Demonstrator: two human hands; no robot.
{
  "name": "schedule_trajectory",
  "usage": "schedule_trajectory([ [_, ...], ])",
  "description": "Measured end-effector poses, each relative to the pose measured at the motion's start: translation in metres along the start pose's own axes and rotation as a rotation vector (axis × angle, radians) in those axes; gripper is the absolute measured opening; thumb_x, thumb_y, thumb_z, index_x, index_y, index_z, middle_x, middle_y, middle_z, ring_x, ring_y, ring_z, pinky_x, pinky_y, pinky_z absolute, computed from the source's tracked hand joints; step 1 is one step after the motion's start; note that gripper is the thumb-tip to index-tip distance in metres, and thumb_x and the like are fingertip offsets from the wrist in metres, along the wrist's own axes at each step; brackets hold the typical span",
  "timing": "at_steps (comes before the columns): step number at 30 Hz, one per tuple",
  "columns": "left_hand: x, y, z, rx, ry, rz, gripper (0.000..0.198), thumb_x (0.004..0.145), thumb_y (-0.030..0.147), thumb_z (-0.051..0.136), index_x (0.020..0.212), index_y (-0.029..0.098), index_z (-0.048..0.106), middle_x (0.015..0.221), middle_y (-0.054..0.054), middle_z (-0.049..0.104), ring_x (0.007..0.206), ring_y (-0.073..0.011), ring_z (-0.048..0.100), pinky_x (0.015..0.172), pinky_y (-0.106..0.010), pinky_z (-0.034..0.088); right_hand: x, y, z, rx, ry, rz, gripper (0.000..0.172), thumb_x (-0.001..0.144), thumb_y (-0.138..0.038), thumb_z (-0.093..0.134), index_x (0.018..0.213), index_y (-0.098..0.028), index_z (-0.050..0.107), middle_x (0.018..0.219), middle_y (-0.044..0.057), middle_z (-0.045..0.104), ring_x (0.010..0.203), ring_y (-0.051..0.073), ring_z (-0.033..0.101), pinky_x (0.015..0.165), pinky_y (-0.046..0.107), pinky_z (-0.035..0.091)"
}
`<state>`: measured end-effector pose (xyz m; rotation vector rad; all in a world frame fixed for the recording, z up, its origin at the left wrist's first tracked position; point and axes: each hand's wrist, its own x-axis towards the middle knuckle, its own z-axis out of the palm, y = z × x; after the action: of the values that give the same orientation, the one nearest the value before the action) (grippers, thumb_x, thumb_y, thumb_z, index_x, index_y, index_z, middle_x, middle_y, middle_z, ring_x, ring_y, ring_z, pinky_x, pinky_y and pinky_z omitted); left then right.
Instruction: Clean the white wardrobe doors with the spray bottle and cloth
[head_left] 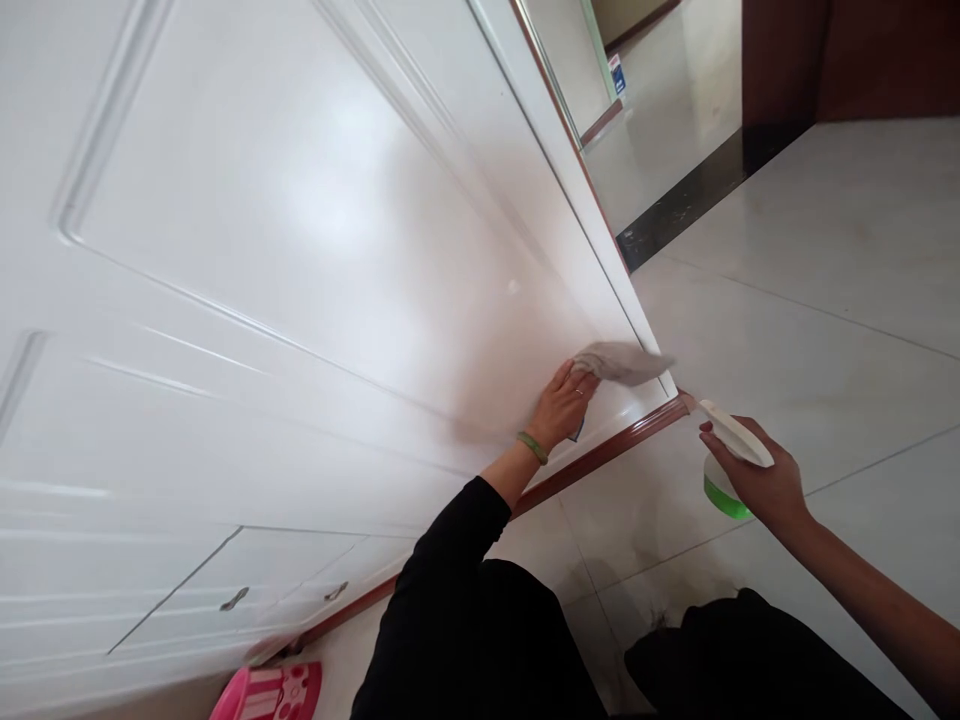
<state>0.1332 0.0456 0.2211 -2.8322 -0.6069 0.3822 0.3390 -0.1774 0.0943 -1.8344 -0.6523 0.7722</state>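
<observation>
The left hand (562, 405) presses a soft grey cloth (622, 365) on a white painted panel door (300, 250), near its brown wooden strip (600, 460). The right hand (757, 470) grips a white plastic container with green band (735, 432) above pale floor tiles (825, 300).

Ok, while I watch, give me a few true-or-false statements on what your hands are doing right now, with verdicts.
1. The left hand presses a grey cloth against the white panelled door. True.
2. The right hand holds a spray bottle with a green band. True.
3. A green bangle is on the right wrist. False: it is on the left wrist.
4. The right hand touches the door. False: it is apart from the door, out over the tiled floor.
5. A pink plastic object sits low down near the foot of the door. True.
</observation>
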Motion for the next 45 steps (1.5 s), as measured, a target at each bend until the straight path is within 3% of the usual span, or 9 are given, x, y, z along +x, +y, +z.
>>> schedule_trajectory([
  [4,0.000,-0.026,-0.024,0.005,0.041,-0.005,0.052,0.111,0.011,0.042,0.157,0.011,0.067,0.155,-0.014,0.073,0.157,-0.0274,0.060,0.146,-0.049,0.032,-0.001,0.000,-0.010,-0.014,0.006,0.014,0.057,0.083,-0.076,0.072,0.114,-0.030,0.080,0.109,0.004,0.082,0.100,0.033,0.077,0.088,0.044,0.059],
  [11,0.062,-0.112,-0.164,0.127,0.653,-0.379,0.066,0.112,0.030,0.050,0.177,0.032,0.041,0.184,-0.001,0.039,0.178,-0.0287,0.018,0.149,-0.052,0.001,0.020,-0.017,-0.005,-0.023,-0.025,-0.045,0.050,0.086,-0.072,0.074,0.114,-0.031,0.079,0.112,0.003,0.081,0.098,0.030,0.076,0.087,0.043,0.058],
  [15,0.077,-0.079,-0.137,0.066,0.475,-0.252,0.067,0.111,0.018,0.040,0.179,0.019,0.037,0.187,-0.008,0.030,0.177,-0.0309,0.024,0.149,-0.056,0.003,0.030,-0.036,0.001,0.045,-0.014,-0.083,0.051,0.088,-0.075,0.075,0.116,-0.033,0.078,0.117,0.001,0.081,0.105,0.031,0.076,0.092,0.044,0.059],
  [21,0.070,-0.036,-0.077,0.001,0.168,0.061,0.054,0.112,0.014,0.039,0.161,0.011,0.062,0.164,-0.012,0.066,0.161,-0.0271,0.055,0.149,-0.050,0.020,0.040,-0.071,-0.006,0.064,-0.043,-0.144,0.048,0.088,-0.071,0.076,0.112,-0.030,0.079,0.112,0.004,0.081,0.101,0.030,0.076,0.089,0.043,0.060],
  [28,0.078,-0.125,-0.214,0.163,0.419,-0.119,0.067,0.112,0.029,0.050,0.178,0.023,0.036,0.183,-0.003,0.041,0.174,-0.0383,0.030,0.144,-0.065,-0.012,0.076,-0.167,-0.012,0.023,-0.071,-0.291,0.046,0.087,-0.067,0.076,0.110,-0.026,0.077,0.112,0.006,0.080,0.102,0.030,0.075,0.095,0.046,0.060],
  [31,0.073,-0.145,-0.240,0.265,0.521,-0.108,0.075,0.107,0.021,0.054,0.178,0.017,0.031,0.188,-0.006,0.028,0.176,-0.0418,0.021,0.140,-0.063,-0.016,0.102,-0.218,-0.008,-0.040,-0.037,-0.414,0.048,0.091,-0.066,0.076,0.116,-0.026,0.076,0.111,0.008,0.078,0.100,0.031,0.074,0.092,0.046,0.060],
  [38,0.078,-0.132,-0.234,0.127,0.544,-0.240,0.048,0.110,0.035,0.049,0.155,0.033,0.067,0.158,-0.002,0.069,0.176,-0.0298,0.028,0.150,-0.049,-0.005,0.125,-0.264,-0.011,-0.049,-0.021,-0.518,0.048,0.099,-0.065,0.075,0.121,-0.022,0.074,0.118,0.011,0.078,0.112,0.031,0.074,0.100,0.047,0.062],
  [42,0.092,-0.108,-0.203,0.133,0.489,-0.220,0.042,0.111,0.039,0.050,0.135,0.019,0.078,0.151,-0.011,0.072,0.175,-0.0373,0.028,0.147,-0.057,-0.007,0.095,-0.219,-0.017,0.075,-0.032,-0.414,0.042,0.095,-0.062,0.077,0.115,-0.026,0.077,0.121,0.007,0.080,0.112,0.031,0.076,0.105,0.047,0.061],
  [45,0.099,-0.069,-0.140,0.045,0.338,-0.052,0.046,0.112,0.025,0.044,0.150,0.016,0.069,0.156,-0.010,0.071,0.174,-0.0301,0.033,0.147,-0.058,-0.003,0.065,-0.166,-0.020,0.066,-0.030,-0.261,0.041,0.091,-0.062,0.078,0.112,-0.026,0.079,0.116,0.006,0.081,0.109,0.030,0.077,0.102,0.044,0.061],
])
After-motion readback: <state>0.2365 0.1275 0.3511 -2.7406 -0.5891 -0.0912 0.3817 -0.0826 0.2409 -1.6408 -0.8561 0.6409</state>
